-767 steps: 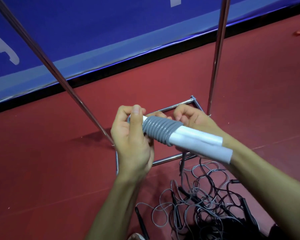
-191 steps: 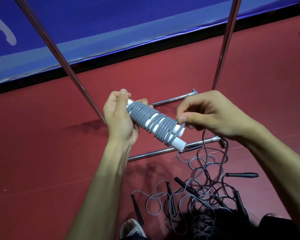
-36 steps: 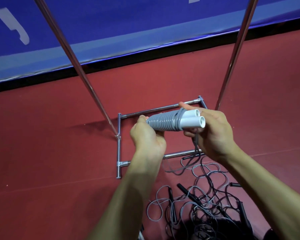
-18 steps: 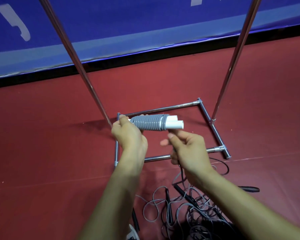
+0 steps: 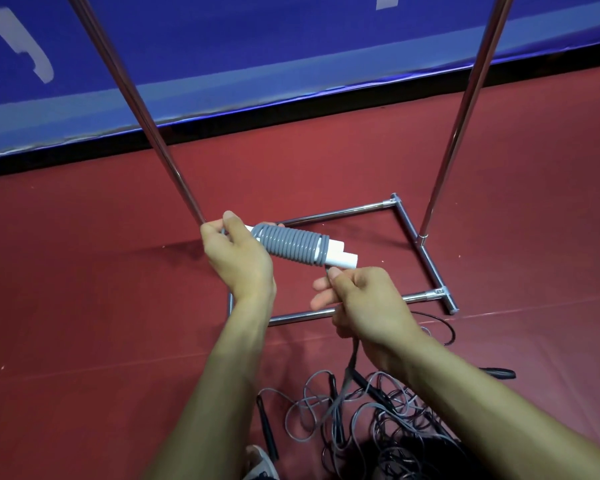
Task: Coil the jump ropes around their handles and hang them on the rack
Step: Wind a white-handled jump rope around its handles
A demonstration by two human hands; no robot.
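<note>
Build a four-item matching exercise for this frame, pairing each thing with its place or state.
Things:
1. white cylindrical handles wound with grey cord
2. tangled pile of grey and black jump ropes
3. shiny chrome metal rack base
4. blue padded wall panel

Places or states:
A. lying loose on the red floor
B. behind the rack's uprights
C. gripped by the left hand
D. rectangular frame resting on the floor

Pairs: 1-C, 2-A, 3-D, 4-B

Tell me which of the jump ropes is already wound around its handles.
The grey rope with white handles, held in the left hand. Its cord sits in tight coils, while the dark-handled ropes lie loose and tangled on the floor.
</note>
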